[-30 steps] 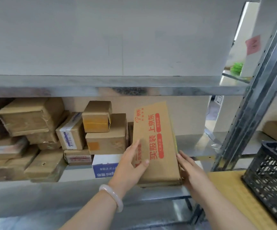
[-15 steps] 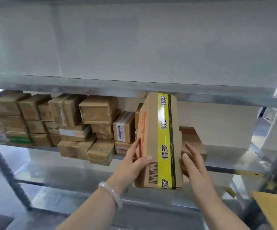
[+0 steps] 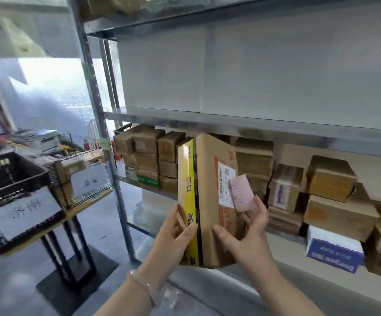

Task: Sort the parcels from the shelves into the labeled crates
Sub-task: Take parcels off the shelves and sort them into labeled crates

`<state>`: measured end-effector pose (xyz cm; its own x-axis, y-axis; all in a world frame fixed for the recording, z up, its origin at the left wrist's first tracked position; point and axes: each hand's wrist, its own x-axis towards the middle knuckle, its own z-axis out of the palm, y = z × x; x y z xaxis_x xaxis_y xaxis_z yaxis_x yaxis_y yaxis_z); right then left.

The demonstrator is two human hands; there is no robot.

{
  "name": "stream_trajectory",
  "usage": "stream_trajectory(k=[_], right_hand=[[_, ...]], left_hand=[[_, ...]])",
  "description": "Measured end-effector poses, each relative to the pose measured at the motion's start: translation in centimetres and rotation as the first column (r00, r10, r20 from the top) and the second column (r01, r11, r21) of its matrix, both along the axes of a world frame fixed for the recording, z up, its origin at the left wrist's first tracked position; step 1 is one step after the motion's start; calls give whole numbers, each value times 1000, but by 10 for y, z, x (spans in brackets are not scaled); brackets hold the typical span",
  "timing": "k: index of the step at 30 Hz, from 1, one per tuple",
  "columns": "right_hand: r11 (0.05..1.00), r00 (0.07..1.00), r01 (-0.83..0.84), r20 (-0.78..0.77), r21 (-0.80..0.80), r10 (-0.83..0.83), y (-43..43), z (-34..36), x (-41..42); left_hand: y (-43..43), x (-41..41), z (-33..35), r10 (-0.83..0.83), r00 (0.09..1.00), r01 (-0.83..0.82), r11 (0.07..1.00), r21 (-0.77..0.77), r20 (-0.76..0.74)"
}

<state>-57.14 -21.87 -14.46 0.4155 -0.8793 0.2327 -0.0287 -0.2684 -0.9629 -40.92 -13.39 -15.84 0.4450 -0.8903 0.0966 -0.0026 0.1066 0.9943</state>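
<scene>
Now our left hand (image 3: 176, 233) and right hand (image 3: 250, 236) curl round the upright parcel (image 3: 207, 197) (label (image 3: 225, 185) facing us), so next we must match it to a crate (image 3: 25, 176).

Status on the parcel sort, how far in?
Early to midway, by the look. Done: brown cardboard shows inside the wire crate, so some sorting seems done. In hand: the left hand and right hand hold a yellow-taped box upright, clear of the shelf. Left: many parcels sit on the shelf; the black crate's contents are unclear.
</scene>
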Motion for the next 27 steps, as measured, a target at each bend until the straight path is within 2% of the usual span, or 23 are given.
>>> stream_trajectory(k=[6,11,15,19,22,27], right_hand=[[977,984,-151,-121,-151,133,39,-8,108],[869,911,-373,-307,-326,276,44,-19,183],[828,850,-494,-345,-264,398,39,-29,246],[781,795,-597,-263,-185,546,20,-32,313],[748,767,-640,-207,-176,607,3,-30,369],[668,691,-722,-228,-179,686,-25,-19,462]], left_hand=[[61,89,0,94,994,-92,995,36,-57],[103,154,-11,261,949,-255,965,56,-177],[115,202,-22,344,907,-348,937,29,-241],[112,259,-28,413,870,-432,902,-12,-270],[100,307,-21,484,842,-501,865,-11,-236],[83,380,-2,591,791,-596,803,23,-158]])
